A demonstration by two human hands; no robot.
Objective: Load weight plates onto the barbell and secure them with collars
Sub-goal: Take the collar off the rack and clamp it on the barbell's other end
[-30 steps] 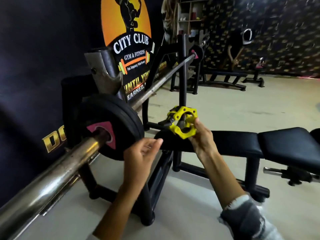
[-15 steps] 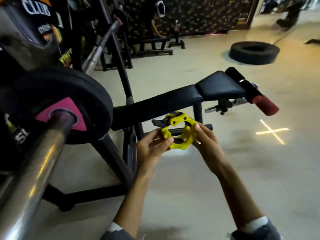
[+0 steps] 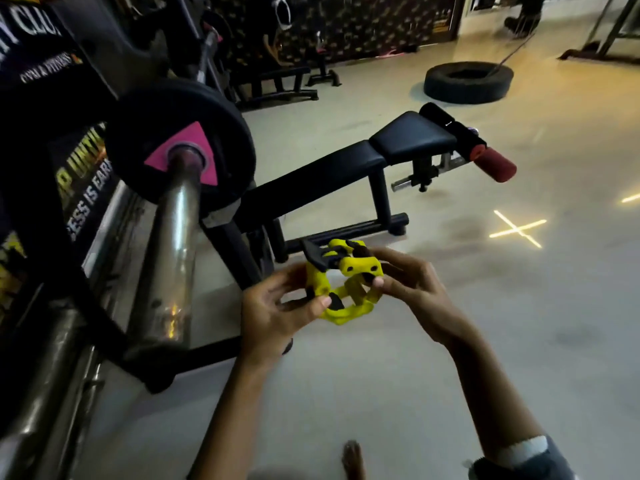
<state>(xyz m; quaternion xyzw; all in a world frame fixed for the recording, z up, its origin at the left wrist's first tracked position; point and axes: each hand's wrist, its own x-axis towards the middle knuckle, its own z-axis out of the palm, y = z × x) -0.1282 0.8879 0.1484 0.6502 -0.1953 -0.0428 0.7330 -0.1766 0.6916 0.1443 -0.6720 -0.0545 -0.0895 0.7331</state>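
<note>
A yellow clamp collar [image 3: 341,284] with a black lever sits between both hands, right of the bar's end. My left hand [image 3: 277,315] grips its left side, thumb on the lower rim. My right hand [image 3: 412,289] holds its right side with the fingertips. The lever sticks out to the upper left, so the clamp looks open. The steel barbell sleeve [image 3: 173,258] points toward me at left. A black weight plate [image 3: 180,140] with a pink centre label is on the sleeve, against the rack. The collar is off the bar.
A black bench [image 3: 346,168] with red and black foot rollers [image 3: 485,157] stands behind the hands. The rack's black frame [image 3: 239,258] runs beside the sleeve. A tyre [image 3: 467,83] lies on the floor far right. My bare foot [image 3: 353,459] shows at the bottom edge.
My left hand joined the right on the collar. Both hands brought it lower and closer to me, and my view swung right and down along the sleeve.
</note>
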